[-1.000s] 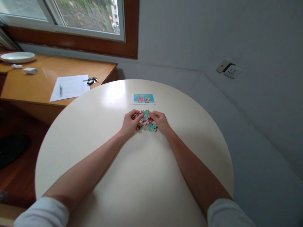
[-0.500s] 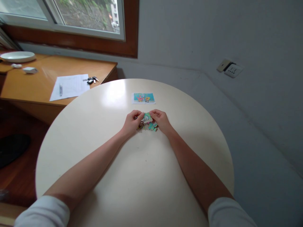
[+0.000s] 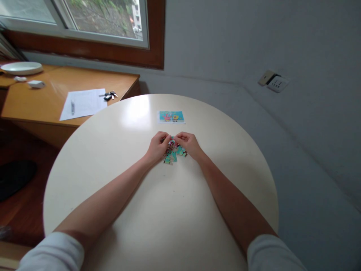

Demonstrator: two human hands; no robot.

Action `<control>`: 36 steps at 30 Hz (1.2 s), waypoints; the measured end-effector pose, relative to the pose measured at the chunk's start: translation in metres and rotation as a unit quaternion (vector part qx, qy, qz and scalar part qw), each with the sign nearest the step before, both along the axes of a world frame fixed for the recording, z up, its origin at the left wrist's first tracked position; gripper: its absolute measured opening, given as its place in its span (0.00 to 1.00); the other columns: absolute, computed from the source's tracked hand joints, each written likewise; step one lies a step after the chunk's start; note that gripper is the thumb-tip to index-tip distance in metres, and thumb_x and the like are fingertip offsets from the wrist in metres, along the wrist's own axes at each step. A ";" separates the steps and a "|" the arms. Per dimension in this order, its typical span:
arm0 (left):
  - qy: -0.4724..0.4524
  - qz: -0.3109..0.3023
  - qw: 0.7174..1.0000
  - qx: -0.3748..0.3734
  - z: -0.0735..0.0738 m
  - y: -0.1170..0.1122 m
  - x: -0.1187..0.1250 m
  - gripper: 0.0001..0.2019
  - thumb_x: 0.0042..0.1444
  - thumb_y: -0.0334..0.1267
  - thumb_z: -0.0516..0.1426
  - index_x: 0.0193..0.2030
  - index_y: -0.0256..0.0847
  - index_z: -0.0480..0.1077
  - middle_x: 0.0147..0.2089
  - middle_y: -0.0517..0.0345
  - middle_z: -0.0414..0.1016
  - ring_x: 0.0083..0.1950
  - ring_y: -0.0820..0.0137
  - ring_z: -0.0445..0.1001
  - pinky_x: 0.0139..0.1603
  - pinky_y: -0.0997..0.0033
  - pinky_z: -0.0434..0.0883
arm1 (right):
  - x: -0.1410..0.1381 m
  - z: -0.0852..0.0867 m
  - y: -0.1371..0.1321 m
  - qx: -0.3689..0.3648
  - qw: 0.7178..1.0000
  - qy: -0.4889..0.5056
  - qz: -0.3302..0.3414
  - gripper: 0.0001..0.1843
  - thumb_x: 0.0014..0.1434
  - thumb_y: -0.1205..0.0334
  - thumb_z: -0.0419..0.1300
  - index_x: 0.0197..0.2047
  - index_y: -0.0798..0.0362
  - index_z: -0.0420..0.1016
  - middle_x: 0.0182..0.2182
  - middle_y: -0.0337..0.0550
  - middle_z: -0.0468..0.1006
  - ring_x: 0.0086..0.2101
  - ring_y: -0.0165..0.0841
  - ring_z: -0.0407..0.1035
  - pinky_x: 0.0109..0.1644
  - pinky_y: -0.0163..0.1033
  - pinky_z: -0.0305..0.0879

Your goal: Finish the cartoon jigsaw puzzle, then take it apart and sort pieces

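The left hand (image 3: pixel 158 146) and right hand (image 3: pixel 189 143), fingers curled, pinch the far edge of a small cluster of puzzle pieces (image 3: pixel 172 155) between them. The pieces lie just nearer the person than the picture card (image 3: pixel 170 117), both on the round table (image 3: pixel 118 150).

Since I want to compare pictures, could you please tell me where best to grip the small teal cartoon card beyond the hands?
Probably its near long edge, from the person's side: the small teal cartoon card lies flat on the round cream table, so a fingertip must tip that thin edge up first. The left hand and right hand pinch colourful jigsaw pieces nearby.
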State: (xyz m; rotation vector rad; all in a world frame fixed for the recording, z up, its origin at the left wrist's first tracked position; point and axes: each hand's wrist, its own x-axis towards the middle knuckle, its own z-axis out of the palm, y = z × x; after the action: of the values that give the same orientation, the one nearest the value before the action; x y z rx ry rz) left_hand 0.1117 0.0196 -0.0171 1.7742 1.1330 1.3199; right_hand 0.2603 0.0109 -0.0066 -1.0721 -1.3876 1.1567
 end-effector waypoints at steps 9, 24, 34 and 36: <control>-0.070 0.005 0.996 -0.049 -0.001 0.003 -0.002 0.06 0.51 0.37 0.52 0.29 0.39 0.66 0.27 0.61 0.68 0.30 0.73 0.66 0.32 0.73 0.63 | 0.003 0.000 -0.001 0.034 0.991 -0.079 0.101 0.16 0.41 0.53 0.68 0.30 0.55 0.75 0.27 0.39 0.76 0.28 0.29 0.68 0.35 0.36 0.65; -0.081 0.055 0.993 -0.059 -0.002 0.005 -0.004 0.11 0.45 0.31 0.57 0.38 0.39 0.68 0.37 0.57 0.70 0.33 0.74 0.68 0.35 0.73 0.68 | 0.003 0.006 -0.004 0.145 0.928 -0.249 0.238 0.04 0.44 0.63 0.66 0.28 0.51 0.79 0.39 0.42 0.73 0.43 0.34 0.67 0.52 0.41 0.61; -0.108 0.028 0.990 -0.084 0.001 0.003 -0.004 0.12 0.49 0.37 0.56 0.41 0.37 0.67 0.24 0.64 0.66 0.20 0.78 0.62 0.22 0.77 0.61 | -0.004 -0.004 -0.002 0.043 0.993 -0.107 0.018 0.08 0.44 0.60 0.62 0.24 0.54 0.69 0.21 0.34 0.69 0.23 0.25 0.61 0.28 0.32 0.58; -0.105 0.028 0.991 -0.081 0.001 0.003 -0.004 0.12 0.49 0.37 0.57 0.41 0.38 0.68 0.22 0.65 0.65 0.19 0.78 0.60 0.21 0.77 0.59 | -0.004 -0.004 -0.001 0.041 0.997 -0.050 -0.039 0.12 0.42 0.58 0.64 0.25 0.53 0.65 0.21 0.33 0.68 0.24 0.25 0.62 0.28 0.32 0.60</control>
State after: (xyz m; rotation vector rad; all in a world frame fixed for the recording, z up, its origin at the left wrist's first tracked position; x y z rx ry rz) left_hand 0.1081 0.0225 -0.0160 1.4602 1.1433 1.3704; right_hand 0.2561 0.0104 -0.0105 -1.1281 -1.4452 0.9939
